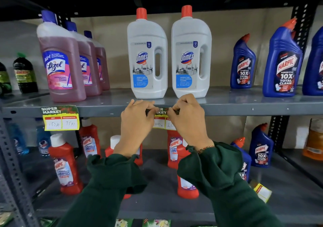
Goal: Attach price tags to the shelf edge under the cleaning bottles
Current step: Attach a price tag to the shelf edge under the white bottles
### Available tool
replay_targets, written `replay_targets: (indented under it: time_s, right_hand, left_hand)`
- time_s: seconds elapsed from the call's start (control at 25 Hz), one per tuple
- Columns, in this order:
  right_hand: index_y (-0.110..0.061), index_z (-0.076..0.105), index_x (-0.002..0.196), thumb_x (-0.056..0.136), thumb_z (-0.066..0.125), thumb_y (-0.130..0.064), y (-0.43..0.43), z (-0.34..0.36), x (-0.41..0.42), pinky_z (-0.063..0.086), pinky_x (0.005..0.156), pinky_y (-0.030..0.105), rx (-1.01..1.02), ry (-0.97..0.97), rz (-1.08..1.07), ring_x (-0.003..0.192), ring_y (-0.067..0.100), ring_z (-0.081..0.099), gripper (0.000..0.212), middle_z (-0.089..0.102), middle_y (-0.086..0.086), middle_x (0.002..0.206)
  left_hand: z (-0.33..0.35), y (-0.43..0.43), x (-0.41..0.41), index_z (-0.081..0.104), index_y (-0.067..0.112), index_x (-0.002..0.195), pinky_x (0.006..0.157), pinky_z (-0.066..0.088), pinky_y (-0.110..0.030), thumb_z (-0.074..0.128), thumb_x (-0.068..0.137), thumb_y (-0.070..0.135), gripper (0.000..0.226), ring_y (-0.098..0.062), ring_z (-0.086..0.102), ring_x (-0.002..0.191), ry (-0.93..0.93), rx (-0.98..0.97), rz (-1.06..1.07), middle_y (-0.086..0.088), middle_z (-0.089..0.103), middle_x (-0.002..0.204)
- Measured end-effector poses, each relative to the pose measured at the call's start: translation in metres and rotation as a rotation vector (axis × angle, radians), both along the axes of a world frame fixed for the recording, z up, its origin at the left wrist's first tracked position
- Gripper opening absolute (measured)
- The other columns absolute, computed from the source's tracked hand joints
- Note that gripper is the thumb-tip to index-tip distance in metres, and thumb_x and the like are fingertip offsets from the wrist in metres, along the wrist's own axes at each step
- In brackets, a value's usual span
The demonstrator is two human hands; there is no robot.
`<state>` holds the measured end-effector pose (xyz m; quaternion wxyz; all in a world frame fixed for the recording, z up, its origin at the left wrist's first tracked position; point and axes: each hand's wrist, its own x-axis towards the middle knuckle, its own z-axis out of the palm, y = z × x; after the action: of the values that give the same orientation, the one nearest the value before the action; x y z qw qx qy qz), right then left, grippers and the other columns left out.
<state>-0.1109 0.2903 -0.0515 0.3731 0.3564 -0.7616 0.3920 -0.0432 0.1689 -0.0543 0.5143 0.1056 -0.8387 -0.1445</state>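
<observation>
A yellow and green price tag (pixel 161 117) lies against the grey shelf edge (pixel 244 110), just below two white Domex bottles (pixel 147 55). My left hand (pixel 137 120) pinches its left top corner, and my right hand (pixel 187 120) pinches its right top corner. Both hands cover much of the tag; only its middle shows. A second price tag (pixel 61 118), marked 150 and 75, hangs on the same edge further left under the pink Lizol bottles (pixel 61 60).
Blue Harpic bottles (pixel 281 60) stand at the right of the upper shelf, dark green bottles (pixel 25 74) at the far left. Red Harpic bottles (pixel 65 163) fill the lower shelf. A small stack of spare tags (pixel 261 191) lies on the lower shelf at right.
</observation>
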Motion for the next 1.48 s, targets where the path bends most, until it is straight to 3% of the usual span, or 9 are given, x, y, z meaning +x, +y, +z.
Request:
replay_targets:
  time_s: [0.24, 0.36, 0.48, 0.6, 0.72, 1.0, 1.2, 1.32, 1.48]
  right_hand:
    - [-0.001, 0.064, 0.077, 0.080, 0.066, -0.010, -0.006, -0.006, 0.001, 0.051, 0.062, 0.033, -0.100, 0.013, -0.013, 0.072, 0.025, 0.058, 0.010, 0.057, 0.017, 0.093]
    - [-0.003, 0.063, 0.085, 0.081, 0.066, -0.010, -0.007, -0.006, 0.002, 0.052, 0.078, 0.040, -0.122, -0.047, 0.002, 0.093, 0.027, 0.058, 0.009, 0.054, 0.017, 0.114]
    - [-0.005, 0.058, 0.104, 0.078, 0.069, -0.018, -0.008, -0.004, -0.002, 0.042, 0.099, 0.045, -0.115, 0.001, -0.047, 0.117, 0.031, 0.048, 0.031, 0.055, 0.017, 0.124]
    - [-0.010, 0.061, 0.094, 0.079, 0.060, -0.049, -0.011, -0.004, -0.012, 0.039, 0.101, 0.047, -0.047, -0.015, -0.156, 0.104, 0.027, 0.058, 0.041, 0.069, 0.010, 0.101]
    - [-0.014, 0.064, 0.079, 0.077, 0.055, -0.059, -0.014, -0.010, -0.018, 0.042, 0.092, 0.040, -0.020, 0.021, -0.223, 0.088, 0.023, 0.062, 0.046, 0.072, 0.005, 0.084]
    - [-0.012, 0.066, 0.084, 0.083, 0.044, -0.046, -0.007, -0.009, -0.022, 0.043, 0.084, 0.038, 0.015, 0.097, -0.145, 0.080, 0.024, 0.063, 0.040, 0.073, 0.006, 0.080]
    - [-0.011, 0.066, 0.083, 0.087, 0.048, -0.024, 0.002, -0.006, -0.026, 0.050, 0.078, 0.041, 0.011, 0.115, -0.046, 0.074, 0.027, 0.063, 0.022, 0.072, 0.009, 0.076]
    - [-0.008, 0.062, 0.100, 0.085, 0.055, -0.007, 0.008, -0.006, -0.025, 0.053, 0.079, 0.044, 0.035, 0.132, -0.001, 0.081, 0.033, 0.063, 0.017, 0.072, 0.015, 0.086]
    - [-0.004, 0.058, 0.111, 0.079, 0.049, 0.011, 0.023, -0.006, -0.026, 0.048, 0.094, 0.044, 0.012, 0.080, 0.115, 0.104, 0.034, 0.058, 0.037, 0.065, 0.017, 0.114]
  left_hand:
    - [0.001, 0.005, -0.004, 0.061, 0.008, 0.074, 0.060, 0.040, -0.038, 0.063, 0.083, 0.014, 0.011, -0.032, 0.057, 0.073, 0.037, -0.058, 0.044, -0.013, 0.069, 0.074]
    - [-0.004, 0.004, -0.007, 0.062, 0.006, 0.081, 0.068, 0.046, -0.041, 0.064, 0.081, 0.010, 0.005, -0.034, 0.058, 0.077, 0.072, -0.050, 0.007, -0.016, 0.068, 0.077]
    - [-0.009, -0.005, -0.013, 0.063, 0.013, 0.105, 0.089, 0.044, -0.046, 0.061, 0.083, 0.013, 0.022, -0.030, 0.060, 0.098, 0.072, -0.088, -0.031, -0.012, 0.071, 0.100]
    - [-0.012, -0.007, -0.020, 0.062, 0.019, 0.109, 0.099, 0.025, -0.038, 0.040, 0.087, 0.029, 0.032, -0.025, 0.053, 0.112, 0.058, -0.160, 0.011, -0.003, 0.067, 0.114]
    - [-0.015, -0.009, -0.026, 0.063, 0.021, 0.103, 0.095, 0.024, -0.037, 0.037, 0.089, 0.033, 0.032, -0.024, 0.057, 0.103, 0.081, -0.186, 0.057, -0.002, 0.070, 0.105]
    - [-0.017, -0.014, -0.028, 0.065, 0.021, 0.096, 0.111, 0.015, -0.046, 0.035, 0.090, 0.034, 0.033, -0.022, 0.061, 0.094, 0.142, -0.163, 0.013, -0.002, 0.074, 0.091]
    - [-0.017, -0.018, -0.027, 0.052, 0.023, 0.115, 0.100, 0.018, -0.026, 0.025, 0.091, 0.036, 0.039, -0.020, 0.059, 0.094, 0.133, -0.092, -0.052, -0.001, 0.071, 0.096]
    - [-0.018, -0.021, -0.023, 0.036, 0.023, 0.130, 0.101, 0.020, -0.032, 0.024, 0.092, 0.028, 0.040, -0.016, 0.057, 0.096, 0.084, -0.073, -0.111, -0.002, 0.066, 0.108]
    - [-0.006, -0.007, -0.018, 0.042, 0.022, 0.124, 0.097, 0.039, -0.049, 0.030, 0.090, -0.004, 0.044, -0.013, 0.053, 0.094, 0.210, 0.178, -0.182, -0.003, 0.055, 0.108]
